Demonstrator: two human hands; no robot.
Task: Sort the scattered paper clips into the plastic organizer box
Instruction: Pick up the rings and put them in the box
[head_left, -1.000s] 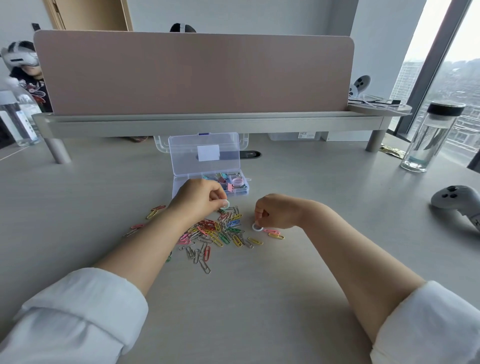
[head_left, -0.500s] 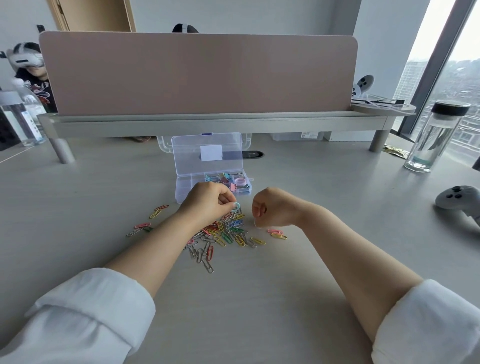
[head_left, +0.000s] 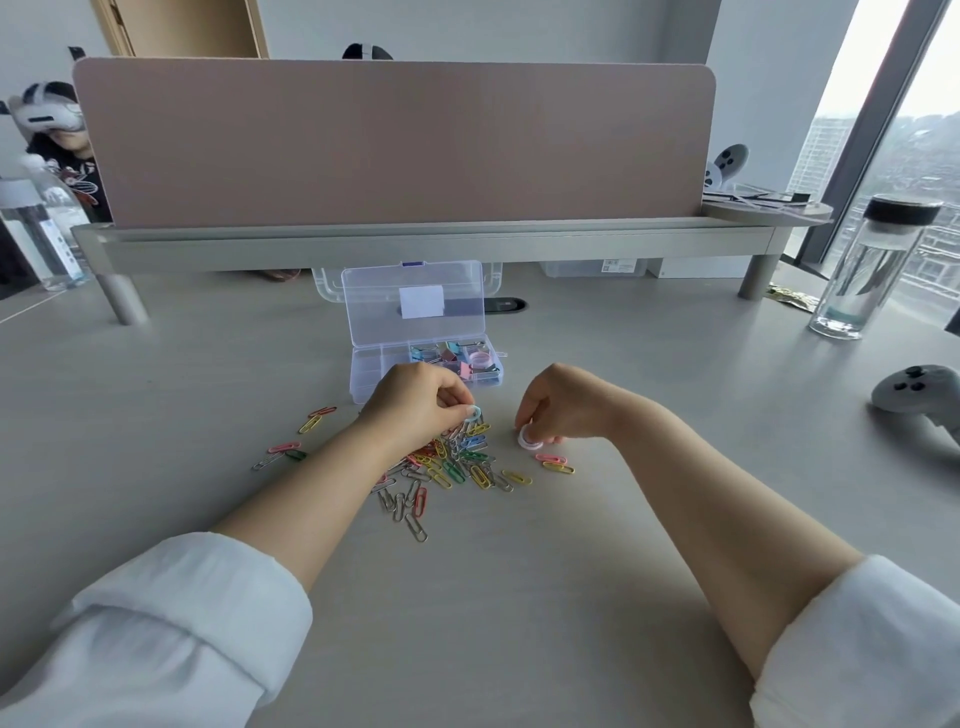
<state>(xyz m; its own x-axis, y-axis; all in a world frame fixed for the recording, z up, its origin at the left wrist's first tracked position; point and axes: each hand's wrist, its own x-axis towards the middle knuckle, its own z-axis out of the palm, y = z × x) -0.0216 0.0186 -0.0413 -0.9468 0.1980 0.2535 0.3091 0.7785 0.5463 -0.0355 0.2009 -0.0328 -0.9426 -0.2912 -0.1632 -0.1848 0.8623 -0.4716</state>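
The left hand (head_left: 415, 405) is hovering over the far side of the paper clips (head_left: 452, 470), its fingertips closing together and pinching a small pale-blue ring (head_left: 474, 414). The right hand (head_left: 553, 410) is pinching a white ring (head_left: 530, 437) low over the table (head_left: 519, 597), just right of the pile. The clips are lying scattered mid-table. The plastic organizer box (head_left: 366, 376) is sitting just beyond them, toward the far edge, its lid (head_left: 415, 301) standing open. A water bottle (head_left: 872, 270) is standing near the far right corner.
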